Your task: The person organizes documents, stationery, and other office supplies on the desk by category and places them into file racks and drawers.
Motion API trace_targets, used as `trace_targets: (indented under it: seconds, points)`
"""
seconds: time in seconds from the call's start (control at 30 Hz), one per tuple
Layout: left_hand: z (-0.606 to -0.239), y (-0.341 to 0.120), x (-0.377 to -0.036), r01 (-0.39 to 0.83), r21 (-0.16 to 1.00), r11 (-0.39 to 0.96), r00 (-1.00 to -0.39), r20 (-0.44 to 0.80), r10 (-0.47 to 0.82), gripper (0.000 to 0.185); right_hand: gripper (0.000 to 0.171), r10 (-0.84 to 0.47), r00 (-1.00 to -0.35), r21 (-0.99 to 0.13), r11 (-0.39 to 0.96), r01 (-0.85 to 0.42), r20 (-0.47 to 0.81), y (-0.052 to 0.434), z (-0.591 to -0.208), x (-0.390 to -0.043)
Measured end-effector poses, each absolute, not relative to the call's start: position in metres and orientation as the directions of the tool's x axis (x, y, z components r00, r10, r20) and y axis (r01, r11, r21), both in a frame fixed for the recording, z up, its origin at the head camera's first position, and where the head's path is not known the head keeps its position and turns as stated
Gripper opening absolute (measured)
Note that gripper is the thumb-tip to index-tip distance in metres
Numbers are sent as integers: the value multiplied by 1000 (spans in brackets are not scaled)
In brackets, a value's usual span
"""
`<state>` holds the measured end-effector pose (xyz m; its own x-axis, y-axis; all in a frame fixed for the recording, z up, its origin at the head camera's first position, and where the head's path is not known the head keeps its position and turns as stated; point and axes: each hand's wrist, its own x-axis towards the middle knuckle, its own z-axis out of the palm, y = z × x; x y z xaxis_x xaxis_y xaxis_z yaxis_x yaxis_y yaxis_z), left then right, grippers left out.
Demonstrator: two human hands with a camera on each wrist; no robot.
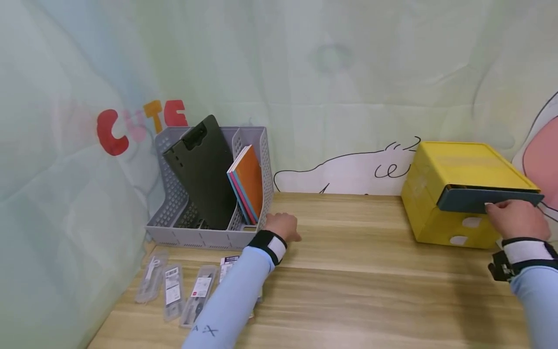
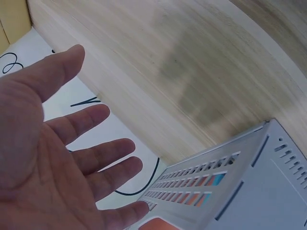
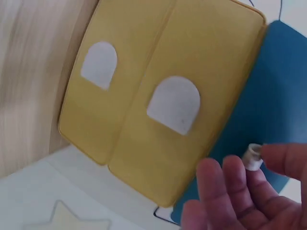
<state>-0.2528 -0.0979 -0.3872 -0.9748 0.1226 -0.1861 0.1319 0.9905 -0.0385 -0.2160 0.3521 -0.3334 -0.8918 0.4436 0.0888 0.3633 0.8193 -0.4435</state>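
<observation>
Right hand: the right hand (image 1: 519,220) is over on the right, thumb and fingers pinching a small pale cylindrical knob (image 3: 252,158); the other fingers are loosely bent
Blue front: that knob sits on a flat dark blue-green panel (image 1: 462,199), up at the top of the box's near side; there's a dark gap right above it
Yellow box: the boxy yellow container (image 1: 475,167) stands at the far right of the pale wood-grain table (image 1: 348,300); two white round-ended patches (image 3: 173,104) show on its front, below the panel
Left hand: the left hand (image 1: 282,227) has its fingers spread, holding nothing; it's just right of the organizer, can't tell if they touch
Grey organizer: the perforated grey plastic organizer (image 1: 192,237) is far left; a black clipboard (image 1: 205,179) leans in it, with orange-covered booklets (image 1: 252,179) to the right
Near left: clear plastic cases with white labels (image 1: 202,293) lie in front of the organizer; the left sleeve (image 1: 235,295) hides some of the stuff there
</observation>
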Motion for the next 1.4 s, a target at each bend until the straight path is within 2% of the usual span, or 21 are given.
trace_targets:
  seconds: [0.33,0.53,0.73,1.0,1.2,1.4]
  points:
    - [-393,-101,-254,143,-36,989,-972,-193,134,36,42,496,-863,-433,801,413,94,347,-342,-227]
    - [-395,-101,-254,134,-48,990,-972,-198,122,38,48,505,-858,-440,793,421,90,342,-350,-225]
    - [-394,-100,-254,134,-50,990,-972,-200,122,36,63,491,-871,-426,787,446,-3,342,-367,-223]
    - [-393,-100,-255,141,-55,989,-972,-198,127,35,54,502,-864,-419,793,442,40,341,-385,-224]
    - [-391,-100,-252,145,-47,988,-970,-204,132,36,61,515,-857,-354,806,475,24,333,-387,-225]
    - [-393,-102,-253,140,-39,989,-969,-208,129,35,69,543,-839,-380,777,501,4,331,-391,-223]
